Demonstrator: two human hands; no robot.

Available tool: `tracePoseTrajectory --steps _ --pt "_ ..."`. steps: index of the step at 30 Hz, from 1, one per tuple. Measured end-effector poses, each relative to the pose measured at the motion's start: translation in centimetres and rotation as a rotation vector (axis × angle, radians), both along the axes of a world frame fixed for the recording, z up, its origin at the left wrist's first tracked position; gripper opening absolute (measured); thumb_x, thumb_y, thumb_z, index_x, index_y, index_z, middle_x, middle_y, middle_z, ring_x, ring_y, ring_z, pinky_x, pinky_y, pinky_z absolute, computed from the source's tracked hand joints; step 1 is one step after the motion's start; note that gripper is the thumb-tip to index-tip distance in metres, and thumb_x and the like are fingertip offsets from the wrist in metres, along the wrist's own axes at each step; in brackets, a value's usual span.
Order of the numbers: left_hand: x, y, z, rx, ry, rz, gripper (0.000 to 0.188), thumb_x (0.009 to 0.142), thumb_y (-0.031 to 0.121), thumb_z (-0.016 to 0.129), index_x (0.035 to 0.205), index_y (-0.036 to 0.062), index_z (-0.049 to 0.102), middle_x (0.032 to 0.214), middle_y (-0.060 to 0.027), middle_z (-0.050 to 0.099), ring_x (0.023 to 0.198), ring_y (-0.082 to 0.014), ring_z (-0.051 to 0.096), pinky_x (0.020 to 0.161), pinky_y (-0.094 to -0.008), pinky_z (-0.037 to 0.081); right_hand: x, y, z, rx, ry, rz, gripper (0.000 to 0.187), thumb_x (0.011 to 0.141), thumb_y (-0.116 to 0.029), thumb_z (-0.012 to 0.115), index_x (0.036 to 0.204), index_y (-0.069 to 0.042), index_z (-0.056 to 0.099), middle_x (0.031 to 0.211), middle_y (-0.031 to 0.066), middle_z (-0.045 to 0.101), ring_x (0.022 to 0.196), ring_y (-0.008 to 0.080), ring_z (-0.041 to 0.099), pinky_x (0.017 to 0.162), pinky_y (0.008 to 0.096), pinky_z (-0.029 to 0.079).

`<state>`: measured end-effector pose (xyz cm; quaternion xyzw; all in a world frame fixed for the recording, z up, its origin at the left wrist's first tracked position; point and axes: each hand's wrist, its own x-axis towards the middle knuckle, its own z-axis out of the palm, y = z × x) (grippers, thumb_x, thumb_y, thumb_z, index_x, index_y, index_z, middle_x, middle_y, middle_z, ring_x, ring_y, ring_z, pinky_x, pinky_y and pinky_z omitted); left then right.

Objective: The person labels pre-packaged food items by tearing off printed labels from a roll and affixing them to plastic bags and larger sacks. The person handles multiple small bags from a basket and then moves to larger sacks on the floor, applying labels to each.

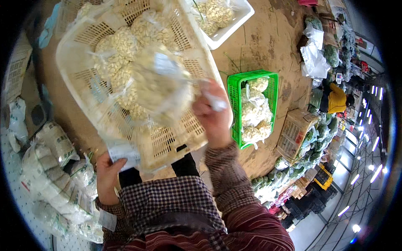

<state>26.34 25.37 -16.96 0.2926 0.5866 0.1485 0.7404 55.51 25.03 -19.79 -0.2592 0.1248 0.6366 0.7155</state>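
My right hand (211, 111) is closed round the gathered neck of a clear bag of peeled garlic cloves (157, 94), smeared by motion. A pale label (164, 63) shows on that bag. A white bit (217, 103) sticks out by my fingers; I cannot tell what it is. Beneath the held bag, a big cream plastic crate (136, 130) contains several more bags of garlic (117, 46). Lower left, my left hand (109, 173) pinches a whitish sheet of labels (123, 154) between thumb and fingers, by the crate's near corner.
Right of the crate, a green basket (233, 111) holds more bagged garlic. A white tub (243, 21) of cloves stands at the top. Packed plastic bags (58, 188) lie lower left. Far right are a beige crate (295, 131), bagged greens and a person in yellow (336, 99).
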Motion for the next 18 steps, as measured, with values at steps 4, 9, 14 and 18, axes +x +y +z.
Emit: tracePoseTrajectory --steps 4,9,14,18 --pt "2.9 1.6 4.2 0.210 -0.024 -0.234 0.022 0.074 0.003 0.058 0.095 -0.0006 0.056 0.085 -0.0020 0.058 0.077 -0.0098 0.053 0.070 -0.0237 0.043 5.2 -9.0 9.9 -0.223 -0.022 -0.380 0.018 0.081 -0.006 0.043 0.098 -0.001 0.045 0.054 -0.0072 0.032 0.041 0.0000 0.028 0.033 0.0149 0.021" --pt "3.9 2.3 6.5 0.244 -0.292 -0.225 0.024 0.073 -0.001 0.057 0.097 -0.0028 0.055 0.092 -0.0053 0.058 0.083 -0.0104 0.053 0.072 -0.0237 0.043 10.8 -20.2 9.0 -0.274 -0.414 -0.341 0.015 0.086 -0.009 0.037 0.089 0.004 0.044 0.050 -0.0027 0.030 0.034 0.0048 0.023 0.036 0.0205 0.020" --pt "5.0 2.5 7.0 0.222 -0.329 -0.258 0.025 0.074 -0.002 0.056 0.099 -0.0026 0.054 0.094 -0.0056 0.058 0.085 -0.0107 0.053 0.074 -0.0236 0.043 15.0 -21.0 5.5 -0.574 -0.528 -0.540 0.014 0.085 -0.010 0.041 0.091 0.002 0.045 0.054 -0.0030 0.028 0.042 0.0055 0.025 0.040 0.0199 0.022" --pt "3.8 2.3 6.2 0.206 -0.304 -0.237 0.023 0.076 0.001 0.056 0.098 -0.0019 0.054 0.093 -0.0043 0.057 0.083 -0.0087 0.052 0.072 -0.0224 0.043 3.9 -9.5 8.2 -0.553 -1.538 0.330 0.014 0.079 -0.014 0.049 0.086 -0.003 0.053 0.074 0.0002 0.048 0.065 0.0106 0.043 0.056 0.0232 0.037"
